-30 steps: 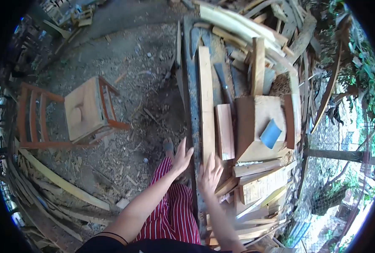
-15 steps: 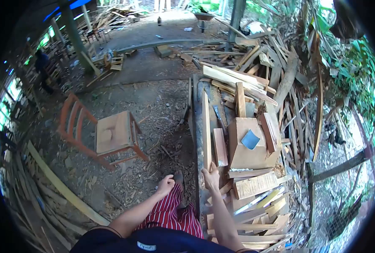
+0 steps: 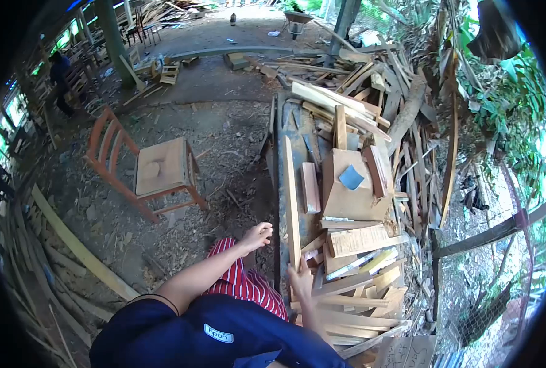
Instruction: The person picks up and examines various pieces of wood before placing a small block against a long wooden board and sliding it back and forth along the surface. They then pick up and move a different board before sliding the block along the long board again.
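Note:
A long pale wooden strip lies lengthwise along the left side of the workbench. My right hand is closed around its near end. Left of the strip, in the air beside the bench edge, is my left hand, its fingers curled with nothing visible in them. To the right of the strip is a short reddish wood block. A blue square sheet lies on a brown box-like piece, and a pale wood block rests nearer to me.
A wooden chair stands on the debris-covered ground at left. Scrap boards pile up beyond the bench. A long curved board lies at lower left. Another person is far off at left.
My right hand and the near end of the strip have come closer to me in view. The left hand has risen and moved right, toward the bench. My view has shifted slightly.

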Demonstrator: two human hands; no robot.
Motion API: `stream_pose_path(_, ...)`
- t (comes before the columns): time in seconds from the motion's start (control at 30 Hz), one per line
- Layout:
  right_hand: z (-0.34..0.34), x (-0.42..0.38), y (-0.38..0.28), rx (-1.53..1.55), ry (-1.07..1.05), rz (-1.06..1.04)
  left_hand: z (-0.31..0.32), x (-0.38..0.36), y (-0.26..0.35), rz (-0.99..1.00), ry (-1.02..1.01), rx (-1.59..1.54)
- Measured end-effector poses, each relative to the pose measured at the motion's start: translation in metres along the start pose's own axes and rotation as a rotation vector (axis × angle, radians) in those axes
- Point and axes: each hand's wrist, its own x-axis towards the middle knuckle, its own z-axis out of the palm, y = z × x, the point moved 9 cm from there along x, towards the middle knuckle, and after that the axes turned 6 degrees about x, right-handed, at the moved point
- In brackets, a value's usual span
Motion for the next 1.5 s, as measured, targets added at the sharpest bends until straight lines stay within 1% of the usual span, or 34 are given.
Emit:
stream_pose_path(0.03,-0.006,-0.01,0.006,-0.134,0.024,-0.032,0.009,0.001,0.009,-0.028,-0.106,-0.021)
stream_pose_path(0.1,-0.014,-0.032,0.002,-0.328,0.059,-0.09,0.013,0.011,0.027,-0.038,-0.096,-0.103)
stream_pose_path(0.2,-0.022,-0.056,-0.025,-0.434,0.09,-0.191,0.013,0.042,0.046,-0.013,-0.038,-0.363)
stream_pose_path(0.23,-0.02,-0.061,-0.031,-0.455,0.084,-0.236,0.011,0.056,0.048,-0.011,0.012,-0.61)
stream_pose_path(0.27,-0.019,-0.063,-0.037,-0.482,0.072,-0.281,0.01,0.066,0.043,-0.067,-0.047,-0.881)
stream_pose_path(0.3,-0.017,-0.061,-0.042,-0.499,0.056,-0.295,0.004,0.066,0.047,-0.074,-0.072,-0.931)
stream_pose_path(0.37,-0.005,-0.055,-0.053,-0.409,0.026,-0.319,-0.015,0.067,0.046,-0.069,-0.1,-1.023)
stream_pose_path(0.4,0.004,-0.051,-0.067,-0.361,0.026,-0.434,-0.026,0.066,0.048,-0.061,-0.11,-1.058)
stream_pose_path(0.47,0.024,-0.034,-0.055,-0.083,-0.159,-0.213,-0.052,0.067,0.052,-0.046,-0.165,-1.182)
stream_pose_path(0.5,0.034,-0.025,-0.065,-0.128,-0.225,-0.363,-0.063,0.074,0.042,-0.135,-0.062,-1.159)
stream_pose_path(0.53,0.04,-0.015,-0.065,-0.136,-0.222,-0.355,-0.072,0.081,0.03,-0.225,0.036,-1.128)
stream_pose_path(0.57,0.053,-0.005,-0.054,-0.165,-0.282,-0.225,-0.08,0.086,0.025,-0.244,0.059,-1.151)
stream_pose_path(0.6,0.064,0.0,-0.043,-0.191,-0.34,-0.096,-0.089,0.095,0.017,-0.201,0.069,-1.188)
stream_pose_path(0.63,0.066,-0.001,-0.063,-0.279,-0.265,-0.207,-0.099,0.101,0.009,-0.214,0.131,-1.137)
stream_pose_path(0.67,0.07,-0.001,-0.073,-0.284,-0.263,-0.201,-0.107,0.106,0.0,-0.23,0.193,-1.085)
stream_pose_path(0.7,0.075,-0.006,-0.099,-0.353,-0.288,-0.144,-0.109,0.105,0.0,-0.24,0.191,-1.087)
stream_pose_path(0.73,0.08,-0.01,-0.11,-0.42,-0.315,-0.084,-0.124,0.102,0.001,-0.169,0.33,-1.035)
stream_pose_path(0.77,0.086,-0.008,-0.102,-0.487,-0.196,-0.25,-0.138,0.098,0.003,-0.098,0.467,-0.976)
stream_pose_path(0.8,0.093,-0.008,-0.095,-0.486,-0.199,-0.236,-0.139,0.093,0.008,-0.112,0.465,-0.971)
stream_pose_path(0.87,0.099,-0.013,-0.086,-0.53,-0.196,-0.199,-0.15,0.071,0.005,-0.297,0.65,-0.718)
stream_pose_path(0.9,0.097,-0.017,-0.085,-0.461,-0.158,-0.158,-0.151,0.069,0.001,-0.359,0.709,-0.66)
stream_pose_path(0.93,0.096,-0.021,-0.084,-0.457,-0.153,-0.134,-0.146,0.07,-0.002,-0.372,0.696,-0.644)
stream_pose_path(1.0,0.086,-0.026,-0.082,-0.447,-0.097,-0.089,-0.136,0.066,-0.008,-0.503,0.676,-0.428)
stream_pose_path(1.03,0.081,-0.026,-0.081,-0.411,-0.102,-0.019,-0.13,0.066,-0.01,-0.518,0.641,-0.398)
stream_pose_path(1.07,0.079,-0.026,-0.054,-0.306,-0.128,0.074,-0.118,0.065,-0.01,-0.525,0.625,-0.385)
stream_pose_path(1.13,0.067,-0.029,-0.044,-0.214,-0.109,0.111,-0.102,0.041,0.015,-0.658,0.577,-0.268)
stream_pose_path(1.2,0.052,-0.035,-0.037,-0.153,-0.121,0.175,-0.073,0.056,0.003,-0.64,0.553,-0.288)
stream_pose_path(1.27,0.037,-0.036,-0.019,-0.201,-0.119,0.142,-0.045,0.082,-0.015,-0.562,0.481,-0.266)
stream_pose_path(1.33,0.022,-0.043,-0.024,-0.135,-0.191,0.126,-0.033,0.06,0.011,-0.55,0.506,-0.221)
stream_pose_path(1.37,0.012,-0.046,-0.028,-0.23,-0.216,0.142,-0.022,0.056,0.021,-0.524,0.443,-0.231)
stream_pose_path(1.4,0.004,-0.048,-0.024,-0.224,-0.207,0.142,-0.008,0.059,0.026,-0.499,0.382,-0.246)
stream_pose_path(1.43,-0.006,-0.048,-0.036,-0.326,-0.125,-0.041,0.007,0.067,0.024,-0.441,0.361,-0.252)
stream_pose_path(1.47,-0.012,-0.05,-0.049,-0.426,-0.044,-0.225,0.018,0.068,0.021,-0.438,0.366,-0.247)
stream_pose_path(1.5,-0.014,-0.049,-0.052,-0.399,-0.033,-0.274,0.027,0.073,0.026,-0.368,0.325,-0.206)
